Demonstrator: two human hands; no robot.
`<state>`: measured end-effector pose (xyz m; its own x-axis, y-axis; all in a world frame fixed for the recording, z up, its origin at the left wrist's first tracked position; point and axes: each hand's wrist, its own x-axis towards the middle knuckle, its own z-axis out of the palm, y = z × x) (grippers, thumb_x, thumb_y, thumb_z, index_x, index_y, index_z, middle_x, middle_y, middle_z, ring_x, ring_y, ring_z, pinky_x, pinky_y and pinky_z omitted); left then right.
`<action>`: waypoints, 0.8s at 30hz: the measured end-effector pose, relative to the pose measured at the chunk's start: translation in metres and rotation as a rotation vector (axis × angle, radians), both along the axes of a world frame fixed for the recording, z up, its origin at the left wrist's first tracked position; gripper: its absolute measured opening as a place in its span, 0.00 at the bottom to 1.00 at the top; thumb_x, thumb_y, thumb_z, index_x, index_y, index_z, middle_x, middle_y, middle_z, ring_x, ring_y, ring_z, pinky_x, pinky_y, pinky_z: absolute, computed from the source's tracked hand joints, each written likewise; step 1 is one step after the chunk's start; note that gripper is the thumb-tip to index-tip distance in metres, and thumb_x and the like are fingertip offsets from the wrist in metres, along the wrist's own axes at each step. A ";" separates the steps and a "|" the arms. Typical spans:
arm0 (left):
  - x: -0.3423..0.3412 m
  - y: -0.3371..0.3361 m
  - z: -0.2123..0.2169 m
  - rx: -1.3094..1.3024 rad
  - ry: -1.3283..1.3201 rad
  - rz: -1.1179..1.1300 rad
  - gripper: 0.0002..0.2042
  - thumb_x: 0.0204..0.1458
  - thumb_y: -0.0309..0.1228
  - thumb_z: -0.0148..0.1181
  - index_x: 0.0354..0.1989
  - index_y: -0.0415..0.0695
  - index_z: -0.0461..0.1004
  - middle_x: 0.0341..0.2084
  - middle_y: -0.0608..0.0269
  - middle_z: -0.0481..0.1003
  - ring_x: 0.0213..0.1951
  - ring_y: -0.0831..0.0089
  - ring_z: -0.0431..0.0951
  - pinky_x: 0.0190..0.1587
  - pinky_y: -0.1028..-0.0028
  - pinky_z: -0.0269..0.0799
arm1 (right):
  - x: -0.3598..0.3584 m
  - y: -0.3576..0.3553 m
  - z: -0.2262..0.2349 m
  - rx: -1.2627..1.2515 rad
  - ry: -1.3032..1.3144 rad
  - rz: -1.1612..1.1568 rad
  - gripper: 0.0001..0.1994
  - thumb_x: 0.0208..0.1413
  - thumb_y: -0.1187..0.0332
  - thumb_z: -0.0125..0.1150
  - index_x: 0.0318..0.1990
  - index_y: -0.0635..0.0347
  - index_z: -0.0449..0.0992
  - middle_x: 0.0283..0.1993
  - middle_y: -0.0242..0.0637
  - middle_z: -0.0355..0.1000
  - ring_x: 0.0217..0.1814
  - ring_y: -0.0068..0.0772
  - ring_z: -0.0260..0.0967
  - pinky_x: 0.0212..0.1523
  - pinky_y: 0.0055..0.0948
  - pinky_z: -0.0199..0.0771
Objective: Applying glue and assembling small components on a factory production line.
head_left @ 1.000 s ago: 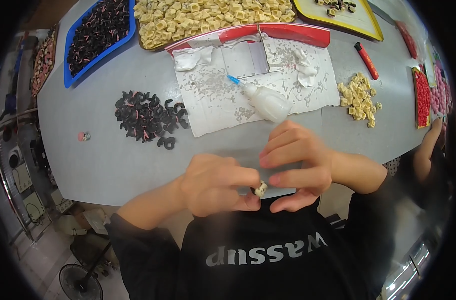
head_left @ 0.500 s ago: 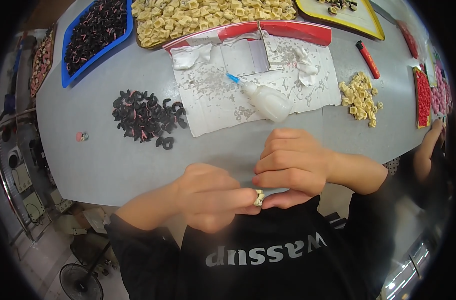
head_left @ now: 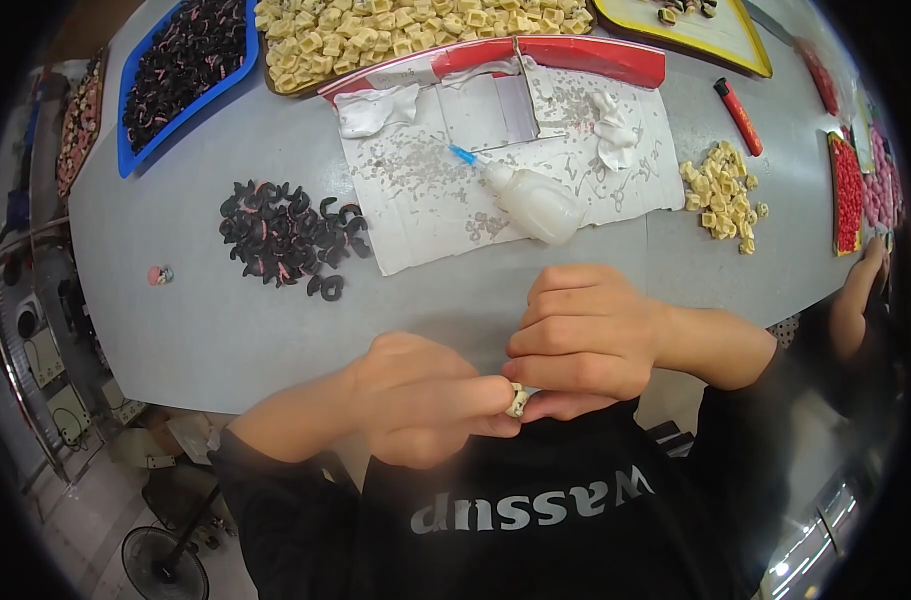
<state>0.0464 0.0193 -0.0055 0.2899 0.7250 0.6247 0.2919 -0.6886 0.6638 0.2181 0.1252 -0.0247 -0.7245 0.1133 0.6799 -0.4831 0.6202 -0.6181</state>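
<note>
My left hand [head_left: 416,395] and my right hand [head_left: 586,335] meet close to my chest, above the table's near edge. Between their thumbs and forefingers they pinch a small cream-coloured piece with dark spots [head_left: 517,401]. My fingers cover much of it. Past my hands, a cloudy white squeeze bottle with a blue needle tip [head_left: 541,205] lies on a stained white cardboard sheet [head_left: 416,240]. A pile of black curved pieces with some pink parts [head_left: 281,230] is at the left. Loose cream pieces [head_left: 718,195] are heaped at the right.
Along the far side stand a blue tray [head_left: 131,150] of black pieces, a tray of cream pieces [head_left: 426,40] and a yellow-rimmed tray [head_left: 696,45]. A red marker-like stick [head_left: 739,117] lies at the right. Another person's arm [head_left: 856,300] shows at the far right.
The spotted cream piece has turned slightly between my fingertips. My right fingers have shifted a little around it. The view has moved slightly.
</note>
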 end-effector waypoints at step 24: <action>0.018 0.020 -0.003 -0.024 0.555 0.329 0.15 0.30 0.27 0.66 0.30 0.42 0.72 0.26 0.66 0.69 0.26 0.70 0.68 0.23 0.75 0.65 | -0.007 0.023 0.020 0.143 -0.495 -0.725 0.17 0.38 0.69 0.67 0.34 0.63 0.66 0.29 0.39 0.63 0.28 0.39 0.63 0.26 0.29 0.64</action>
<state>0.0639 0.0388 -0.0089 0.3250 0.8433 0.4281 0.7897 -0.4910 0.3677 0.2110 0.1481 -0.0052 -0.7223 0.5963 0.3502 0.3603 0.7568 -0.5454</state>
